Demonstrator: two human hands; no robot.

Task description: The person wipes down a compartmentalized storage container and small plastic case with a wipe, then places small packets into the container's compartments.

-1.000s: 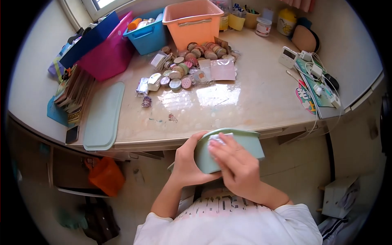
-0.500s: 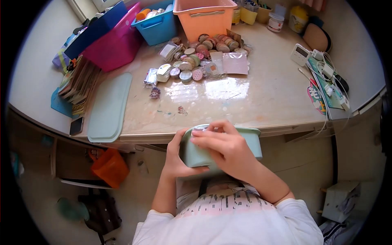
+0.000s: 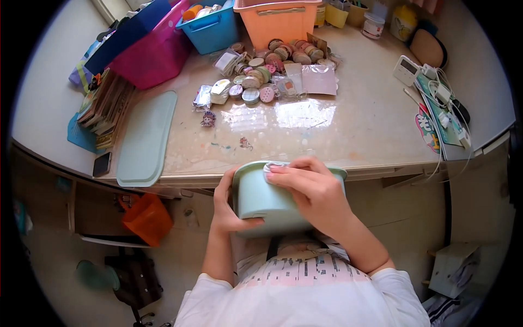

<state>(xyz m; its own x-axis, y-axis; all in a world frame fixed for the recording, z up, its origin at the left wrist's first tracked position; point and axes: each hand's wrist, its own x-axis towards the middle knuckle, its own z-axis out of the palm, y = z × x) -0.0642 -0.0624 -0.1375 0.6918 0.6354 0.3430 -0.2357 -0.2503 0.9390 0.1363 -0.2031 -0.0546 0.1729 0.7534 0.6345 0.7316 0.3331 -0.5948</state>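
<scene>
Left grip (image 3: 222, 204) clamped on the left end of a mint box (image 3: 267, 196); right grip (image 3: 318, 188) pinching a crumpled white wipe (image 3: 269, 170) against the wall near the rim. Box: smooth, rounded corners, lipped rim, tilted, at the table's (image 3: 359, 131) near edge; contact unclear. Tabletop glossy, speckled. Flat mint lid (image 3: 147, 139) left, rounded rectangle. Far: disc-shaped rolls (image 3: 251, 82) piled up, then orange (image 3: 280, 30) and blue bins (image 3: 211, 37).

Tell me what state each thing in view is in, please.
Green box: held, outside facing the camera
White cloth: bunched against the box, near its rim
Left hand: gripping one end of the box
Right hand: fingers over the cloth
Green lid: flat on the desk
Blue bin: open, with things inside
Phone: screen dark
</scene>
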